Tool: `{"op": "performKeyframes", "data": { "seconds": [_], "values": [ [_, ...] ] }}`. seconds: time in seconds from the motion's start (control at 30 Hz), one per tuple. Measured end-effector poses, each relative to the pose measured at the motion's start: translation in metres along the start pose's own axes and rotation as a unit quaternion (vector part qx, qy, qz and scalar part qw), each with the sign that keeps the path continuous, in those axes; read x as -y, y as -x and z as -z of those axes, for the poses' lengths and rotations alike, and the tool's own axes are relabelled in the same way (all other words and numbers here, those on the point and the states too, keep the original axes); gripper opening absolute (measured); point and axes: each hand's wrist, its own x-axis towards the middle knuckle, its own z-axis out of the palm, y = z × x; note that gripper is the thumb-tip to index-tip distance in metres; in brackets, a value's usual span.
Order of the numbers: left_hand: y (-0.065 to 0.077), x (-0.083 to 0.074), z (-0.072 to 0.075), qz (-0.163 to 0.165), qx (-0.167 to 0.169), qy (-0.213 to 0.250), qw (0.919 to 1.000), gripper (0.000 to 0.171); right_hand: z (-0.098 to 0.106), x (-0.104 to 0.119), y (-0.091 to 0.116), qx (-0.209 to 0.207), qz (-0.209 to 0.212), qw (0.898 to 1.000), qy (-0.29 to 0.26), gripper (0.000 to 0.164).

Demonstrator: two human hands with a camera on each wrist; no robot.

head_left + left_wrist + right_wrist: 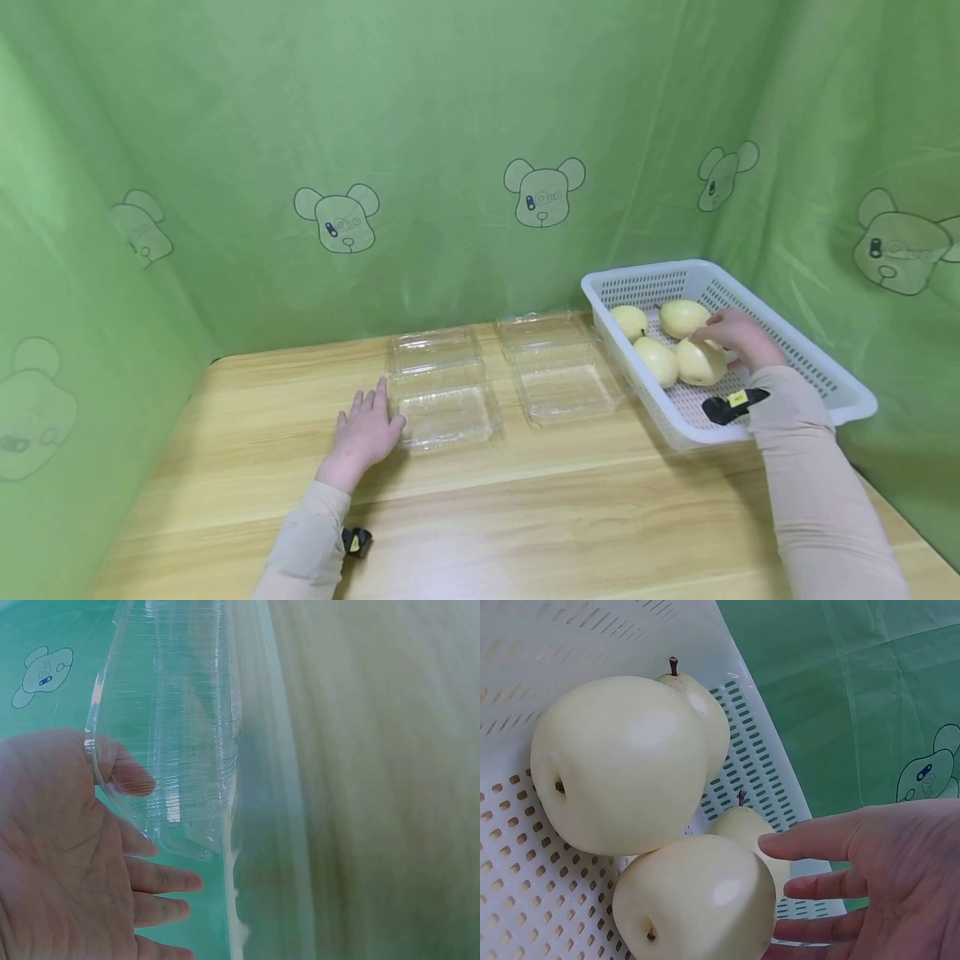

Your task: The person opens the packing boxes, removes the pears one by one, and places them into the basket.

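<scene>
Several pale yellow pears lie in a white plastic basket at the right. My right hand reaches into it over the nearest pear. In the right wrist view, the thumb and fairly straight fingers are beside that pear, not wrapped round it; whether they touch is unclear. At the left, my left hand lies by the near left corner of a clear plastic clamshell box, its lid raised back. The left wrist view shows the thumb against the box wall and the other fingers extended.
A second clear clamshell box, lid also back, stands between the first box and the basket. All sit on a wood-grain table. Green curtains with bear-head prints hang behind and at both sides.
</scene>
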Motion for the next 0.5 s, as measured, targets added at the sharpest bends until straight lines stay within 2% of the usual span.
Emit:
{"op": "performKeyframes", "data": {
  "seconds": [0.5],
  "values": [
    [-0.0009, 0.0016, -0.0014, -0.002, -0.001, 0.0, 1.0, 0.076, -0.0006, 0.003, 0.0005, -0.068, 0.007, 0.998, -0.004, 0.068]
  ]
}}
